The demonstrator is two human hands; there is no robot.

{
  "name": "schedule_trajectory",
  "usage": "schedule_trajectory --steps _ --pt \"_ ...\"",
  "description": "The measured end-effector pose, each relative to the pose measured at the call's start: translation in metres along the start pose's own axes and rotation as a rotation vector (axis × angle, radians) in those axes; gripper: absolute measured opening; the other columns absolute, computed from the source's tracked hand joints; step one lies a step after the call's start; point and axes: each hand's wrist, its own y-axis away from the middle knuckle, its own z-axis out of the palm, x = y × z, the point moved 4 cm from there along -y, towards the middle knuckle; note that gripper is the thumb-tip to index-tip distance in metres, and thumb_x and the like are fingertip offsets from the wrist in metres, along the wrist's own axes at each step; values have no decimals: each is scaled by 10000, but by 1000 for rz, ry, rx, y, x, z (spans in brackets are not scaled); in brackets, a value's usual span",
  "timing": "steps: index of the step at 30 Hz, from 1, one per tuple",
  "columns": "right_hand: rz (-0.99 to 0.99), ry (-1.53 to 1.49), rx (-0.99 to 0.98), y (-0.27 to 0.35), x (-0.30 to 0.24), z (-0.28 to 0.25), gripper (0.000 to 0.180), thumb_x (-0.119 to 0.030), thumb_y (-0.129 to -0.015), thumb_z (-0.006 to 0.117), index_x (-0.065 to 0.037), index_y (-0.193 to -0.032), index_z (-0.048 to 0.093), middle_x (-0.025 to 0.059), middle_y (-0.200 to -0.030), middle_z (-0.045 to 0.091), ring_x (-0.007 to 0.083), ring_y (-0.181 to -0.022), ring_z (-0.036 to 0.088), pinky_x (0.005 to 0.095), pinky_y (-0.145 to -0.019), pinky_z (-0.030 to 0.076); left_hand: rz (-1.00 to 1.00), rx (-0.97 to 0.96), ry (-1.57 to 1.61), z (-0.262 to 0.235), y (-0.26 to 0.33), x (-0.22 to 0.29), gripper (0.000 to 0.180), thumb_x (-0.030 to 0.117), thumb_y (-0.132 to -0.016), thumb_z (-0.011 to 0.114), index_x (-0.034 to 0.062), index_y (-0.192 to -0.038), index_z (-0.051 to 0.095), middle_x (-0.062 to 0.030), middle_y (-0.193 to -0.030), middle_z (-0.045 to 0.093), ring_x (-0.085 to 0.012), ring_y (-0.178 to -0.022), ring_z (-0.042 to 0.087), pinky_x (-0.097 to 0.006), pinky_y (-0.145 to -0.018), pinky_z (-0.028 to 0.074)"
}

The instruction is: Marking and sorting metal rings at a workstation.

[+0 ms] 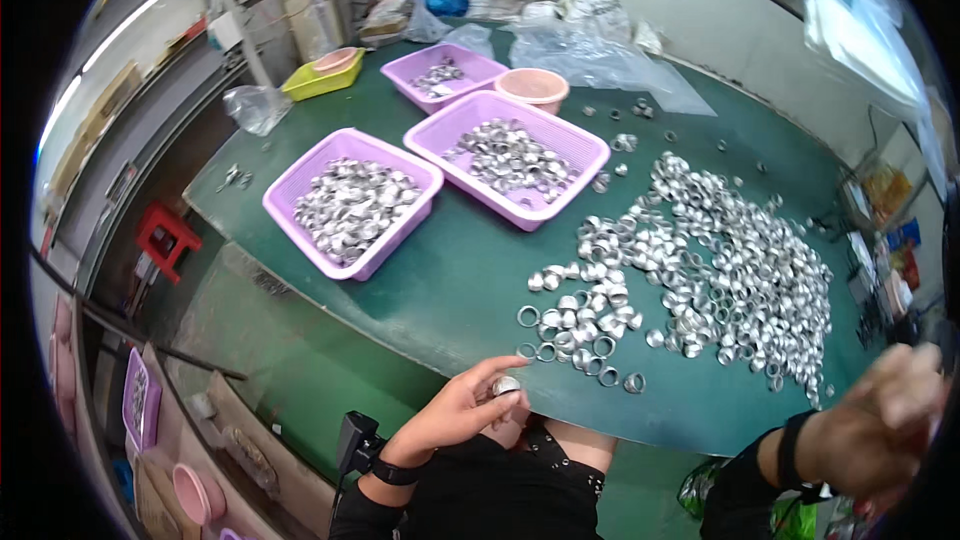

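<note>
My left hand (460, 412) is at the table's near edge, its fingers closed around one small shiny metal ring (506, 386). The index finger reaches toward the nearest loose rings (545, 351) on the green table (400, 300). At the far right, my right hand (885, 425) is raised and smeared by motion, so its fingers and anything in them cannot be made out. A large spread pile of silver metal rings (735, 280) covers the table's right half, some standing and some lying flat.
Two purple baskets hold metal rings: one at the left (385, 262), one at the middle (590, 162). Behind them are a third purple basket (395, 70), a pink bowl (532, 86) and a yellow tray (325, 82). A red stool (165, 238) stands on the floor, left.
</note>
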Motion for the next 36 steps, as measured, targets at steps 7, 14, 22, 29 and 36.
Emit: schedule_trajectory --steps 7,14,22,29,36 --pt "1172 408 -200 200 23 14 115 -68 -819 529 2 -908 550 88 -640 596 158 -530 554 265 -636 449 309 197 -907 -1 -34 -19 144 148 -723 636 24 -762 574 -62 -559 557 -141 -458 535 -236 -435 407" --pt "984 868 -457 232 27 32 364 -58 -658 669 -28 -994 536 132 -952 570 292 -860 492 346 -763 392 610 298 -1276 -11 -51 -33 209 157 -609 719 46 -728 587 -62 -566 520 -231 -511 502 -330 -470 393" --pt "1201 737 -277 249 36 32 292 -40 -659 648 -15 -928 538 131 -971 570 283 -900 515 329 -789 403 560 73 -1140 -25 -54 -36 309 118 -603 720 -2 -848 573 -104 -704 520 -235 -636 516 -307 -518 418" --pt "1188 637 -329 244 42 33 296 -23 -669 635 -33 -952 549 106 -999 572 274 -914 510 331 -810 391 289 17 -834 -34 -57 -34 350 48 -574 735 11 -890 590 -87 -776 567 -169 -642 542 -265 -564 449" --pt "1224 615 -312 244 39 30 309 -67 -666 669 -54 -956 562 101 -942 583 260 -879 515 314 -776 400 129 119 -521 -23 -43 -42 314 86 -563 761 11 -809 581 -63 -732 581 -126 -612 526 -240 -566 442"
